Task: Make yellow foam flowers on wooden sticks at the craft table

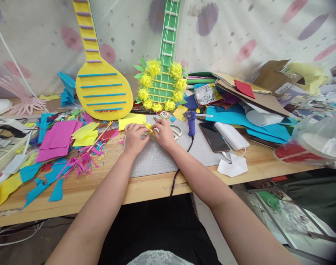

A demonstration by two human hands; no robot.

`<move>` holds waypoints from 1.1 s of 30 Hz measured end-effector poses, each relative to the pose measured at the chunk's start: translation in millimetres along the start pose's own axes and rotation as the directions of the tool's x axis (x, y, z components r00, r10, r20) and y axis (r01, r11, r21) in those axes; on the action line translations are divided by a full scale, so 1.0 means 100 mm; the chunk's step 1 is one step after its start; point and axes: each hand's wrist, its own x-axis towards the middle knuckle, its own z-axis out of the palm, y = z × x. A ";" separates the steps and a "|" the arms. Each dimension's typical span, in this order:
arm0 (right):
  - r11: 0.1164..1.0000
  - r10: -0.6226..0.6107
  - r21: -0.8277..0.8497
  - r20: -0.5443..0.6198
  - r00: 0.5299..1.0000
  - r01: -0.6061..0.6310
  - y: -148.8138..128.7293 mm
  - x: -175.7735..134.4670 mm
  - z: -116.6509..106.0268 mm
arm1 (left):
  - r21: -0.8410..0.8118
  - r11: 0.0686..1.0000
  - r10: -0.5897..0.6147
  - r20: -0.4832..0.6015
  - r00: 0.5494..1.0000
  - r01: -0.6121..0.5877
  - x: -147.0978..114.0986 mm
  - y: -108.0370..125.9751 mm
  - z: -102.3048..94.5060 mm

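Over the grey cutting mat (148,160), my left hand (135,137) and my right hand (164,133) meet, fingertips pinched on a small yellow paper flower (149,127) between them. Its lower part is hidden by the fingers. Just behind my left hand lies a sheet of yellow paper (132,119). Scissors (177,131) with pale handles rest beside my right hand, their blades hidden. Farther right is a blue-purple glue gun (191,125), a glue stick in its back end. Behind the hands stands a green paper instrument (164,82) ringed with yellow flowers (146,80).
A yellow paper instrument (102,88) leans at the back left. Magenta paper (57,140) and blue scraps (56,189) cover the left side. A phone (213,136) and white power bank (231,135) lie right, before blue sheets (264,127). A plastic-covered bucket (303,151) stands far right.
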 end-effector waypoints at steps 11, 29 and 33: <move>1.000 -0.002 -0.014 0.008 1.000 0.002 -0.01 0.00 -0.01 | -0.064 0.997 -0.033 0.033 0.999 0.035 0.01 0.01 0.00; 1.000 -0.006 -0.007 -0.006 1.000 0.006 -0.02 0.00 -0.02 | -0.030 0.999 -0.020 0.009 1.000 0.021 0.00 0.00 0.00; 1.000 -0.005 -0.011 -0.001 1.000 0.005 -0.01 0.00 -0.01 | -0.023 1.000 0.006 -0.011 1.000 -0.007 0.00 -0.01 0.01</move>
